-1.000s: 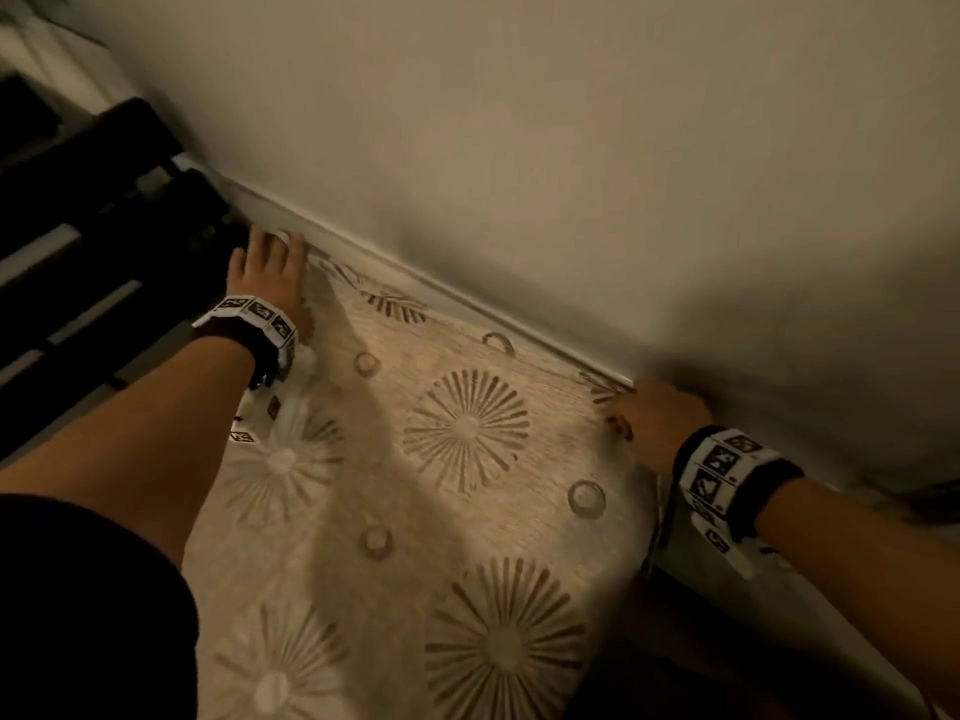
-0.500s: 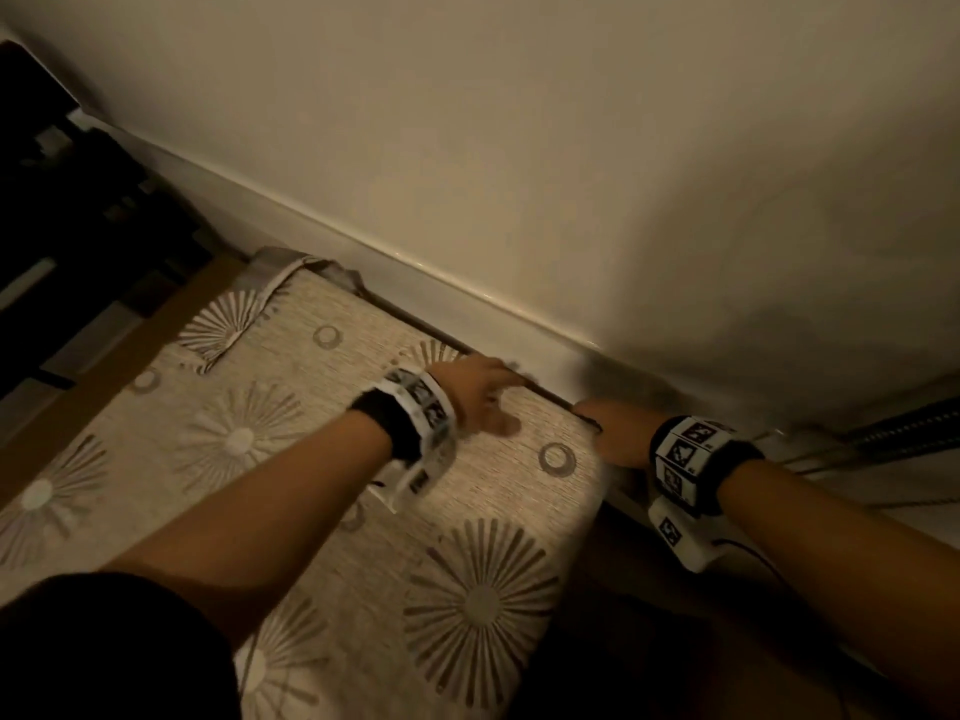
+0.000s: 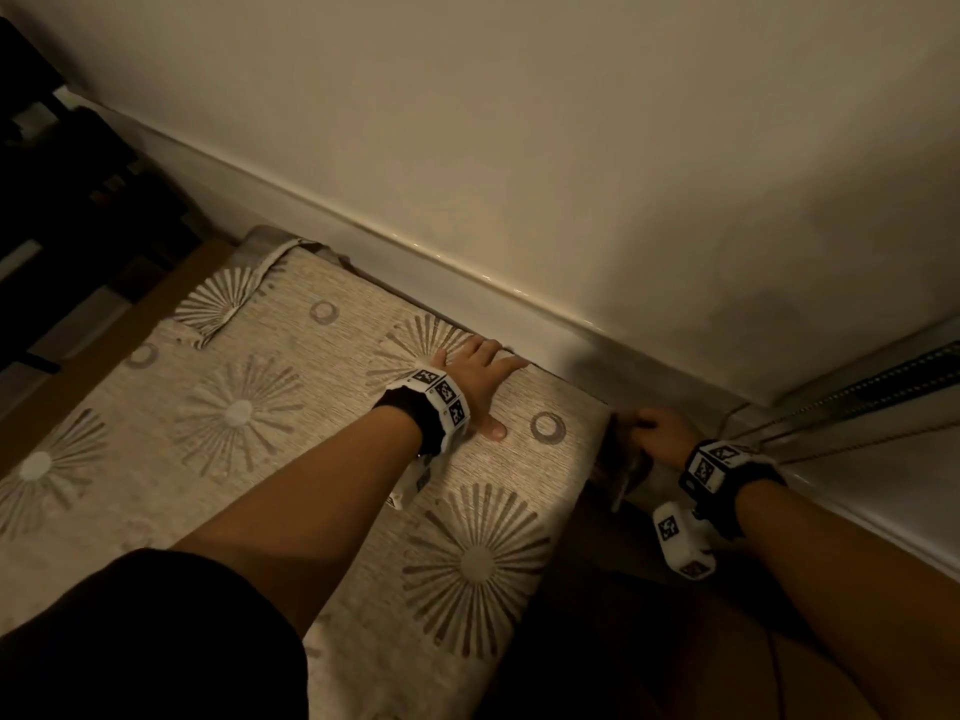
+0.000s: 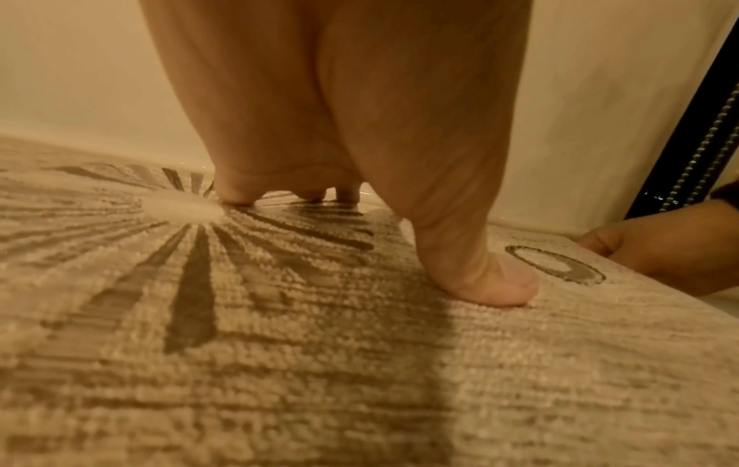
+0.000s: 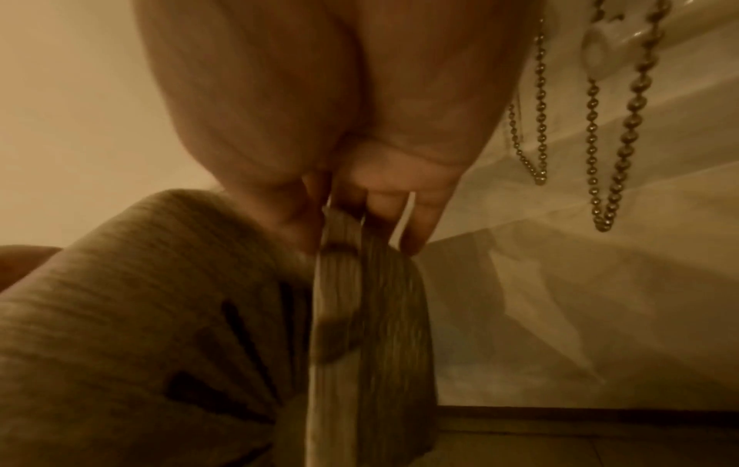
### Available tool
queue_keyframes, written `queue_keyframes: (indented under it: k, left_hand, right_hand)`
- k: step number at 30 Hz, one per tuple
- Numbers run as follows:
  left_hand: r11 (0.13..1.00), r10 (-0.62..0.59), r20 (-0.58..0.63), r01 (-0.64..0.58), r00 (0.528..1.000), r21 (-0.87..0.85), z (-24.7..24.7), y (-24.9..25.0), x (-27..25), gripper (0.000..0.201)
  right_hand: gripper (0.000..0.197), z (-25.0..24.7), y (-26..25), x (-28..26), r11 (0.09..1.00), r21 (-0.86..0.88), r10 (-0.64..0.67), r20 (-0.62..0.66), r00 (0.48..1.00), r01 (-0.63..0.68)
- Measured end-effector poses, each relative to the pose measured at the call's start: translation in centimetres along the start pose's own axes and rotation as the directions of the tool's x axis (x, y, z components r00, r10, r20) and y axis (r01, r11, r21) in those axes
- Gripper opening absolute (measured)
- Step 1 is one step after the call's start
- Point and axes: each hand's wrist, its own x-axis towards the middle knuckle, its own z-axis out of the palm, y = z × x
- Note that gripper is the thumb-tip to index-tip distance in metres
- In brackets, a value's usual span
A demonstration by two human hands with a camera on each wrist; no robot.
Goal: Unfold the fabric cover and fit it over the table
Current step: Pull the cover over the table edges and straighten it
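Observation:
A beige fabric cover (image 3: 291, 459) with sunburst and ring patterns lies spread over the table, which stands against a cream wall. My left hand (image 3: 485, 376) presses flat on the cover (image 4: 320, 363) near the far right corner, fingers straight and thumb (image 4: 491, 284) down on the cloth. My right hand (image 3: 660, 433) is just past the table's right end, and it pinches the hanging edge of the cover (image 5: 351, 284) between thumb and fingers (image 5: 420, 221). The far left corner of the cover (image 3: 244, 298) is folded back. The table itself is hidden under the cloth.
The wall (image 3: 571, 148) and its ledge (image 3: 363, 231) run close behind the table. A beaded blind chain (image 5: 612, 158) hangs by the right hand, beside a window frame (image 3: 883, 387). Dark furniture (image 3: 62, 200) stands at the left. Wooden floor (image 3: 613, 553) lies below the table's right end.
My left hand moved from the far left corner to the far right part of the cover and flattened there. My right hand dropped beyond the table's right end, gripping the hanging edge.

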Motion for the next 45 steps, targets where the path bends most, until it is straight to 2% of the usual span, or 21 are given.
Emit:
queue_keyframes:
  k: [2,4,5,7,8,10,13,16,19,23,25,26,27,29,32,34,36,39,42,44,45]
  left_hand:
    - [1.0,0.004,0.011,-0.004,1.0,-0.002,-0.2,0.1,0.1,0.108]
    - [1.0,0.006,0.014,-0.006,1.0,0.0,-0.3,0.0,0.1,0.109]
    - [1.0,0.004,0.011,-0.004,1.0,0.004,-0.2,0.0,0.2,0.109]
    - [1.0,-0.003,0.0,0.003,1.0,0.024,-0.1,0.2,0.0,0.108]
    - [0.999,-0.014,-0.004,0.014,1.0,0.034,-0.1,0.4,-0.2,0.108]
    - [0.999,-0.031,-0.058,0.033,0.998,0.036,0.0,0.9,-1.1,0.106]
    - [0.998,-0.05,-0.224,0.04,0.973,-0.048,1.4,0.8,-3.8,0.096]
    - [0.971,-0.192,-0.305,0.135,0.933,-0.198,4.2,-1.9,-8.4,0.084]
    - [0.888,-0.414,-0.288,0.314,0.864,-0.335,8.1,-7.3,-15.6,0.075]
    - [0.687,-0.685,-0.204,0.526,0.699,-0.502,15.6,-13.1,-28.4,0.063]
    - [0.573,-0.78,-0.14,0.607,0.61,-0.551,19.6,-14.3,-33.5,0.055]
    - [0.438,-0.863,-0.072,0.668,0.501,-0.602,23.9,-14.2,-40.0,0.052]
    - [0.411,-0.866,-0.035,0.672,0.498,-0.615,24.6,-13.9,-40.2,0.05]
    - [0.322,-0.877,0.053,0.668,0.477,-0.671,26.7,-12.6,-42.2,0.046]
    - [0.228,-0.878,0.133,0.644,0.46,-0.73,30.4,-9.9,-46.4,0.05]
    - [0.202,-0.882,0.131,0.612,0.454,-0.765,31.7,-8.7,-47.2,0.05]
    - [0.181,-0.886,0.132,0.593,0.445,-0.784,31.5,-7.7,-46.9,0.054]
    - [0.162,-0.895,0.118,0.56,0.431,-0.813,29.9,-5.7,-45.5,0.069]
    - [0.181,-0.836,0.189,0.584,0.515,-0.792,29.0,-3.4,-43.6,0.093]
    - [0.26,-0.798,0.208,0.634,0.566,-0.729,28.9,-2.0,-42.8,0.094]
    - [0.301,-0.788,0.194,0.641,0.584,-0.706,29.0,-1.5,-42.5,0.09]
  right_hand:
    - [0.03,-0.2,-0.3,-0.3,0.996,0.084,-0.003,-0.112,0.994,0.012]
    - [0.021,-1.1,-1.1,-0.8,0.986,0.162,0.06,-0.204,0.977,-0.027]
    - [0.015,-1.6,-1.2,-1.0,0.989,0.117,0.114,-0.209,0.971,-0.091]
    - [0.033,-2.6,-1.2,-1.3,0.963,-0.149,0.201,-0.17,0.965,-0.226]
    - [0.038,-2.8,-1.5,-1.8,0.921,-0.313,0.195,-0.149,0.97,-0.233]
    - [0.045,-2.4,-2.6,-2.5,0.835,-0.531,0.088,-0.129,0.988,-0.143]
    - [0.048,-0.6,-5.7,-3.0,0.827,-0.546,-0.218,-0.092,0.972,0.134]
    - [0.043,1.6,-10.5,-3.4,0.761,-0.506,-0.473,-0.002,0.881,0.407]
    - [0.037,5.2,-15.7,-4.4,0.573,-0.587,-0.635,0.123,0.763,0.572]
    - [0.035,12.4,-21.9,-8.0,0.307,-0.596,-0.718,0.366,0.592,0.742]
    - [0.03,15.5,-24.1,-10.3,0.266,-0.546,-0.677,0.48,0.557,0.794]
    - [0.027,20.9,-26.5,-13.3,0.165,-0.515,-0.645,0.589,0.487,0.841]
    - [0.026,21.4,-26.6,-13.4,0.175,-0.524,-0.61,0.607,0.51,0.834]
    - [0.024,24.6,-27.8,-14.7,0.168,-0.492,-0.566,0.661,0.493,0.854]
    - [0.023,33.8,-31.0,-19.2,0.092,-0.407,-0.514,0.762,0.394,0.909]
    - [0.023,38.8,-32.7,-21.9,0.051,-0.353,-0.527,0.785,0.325,0.934]
    - [0.025,42.8,-34.0,-23.8,0.036,-0.333,-0.515,0.802,0.303,0.942]
    - [0.036,46.8,-35.8,-24.9,0.061,-0.367,-0.495,0.796,0.348,0.928]
    - [0.059,49.4,-36.9,-23.7,0.16,-0.458,-0.498,0.728,0.472,0.874]
    - [0.075,50.3,-37.3,-22.8,0.21,-0.508,-0.505,0.675,0.538,0.835]
    - [0.082,50.6,-37.5,-22.5,0.211,-0.521,-0.513,0.661,0.547,0.827]
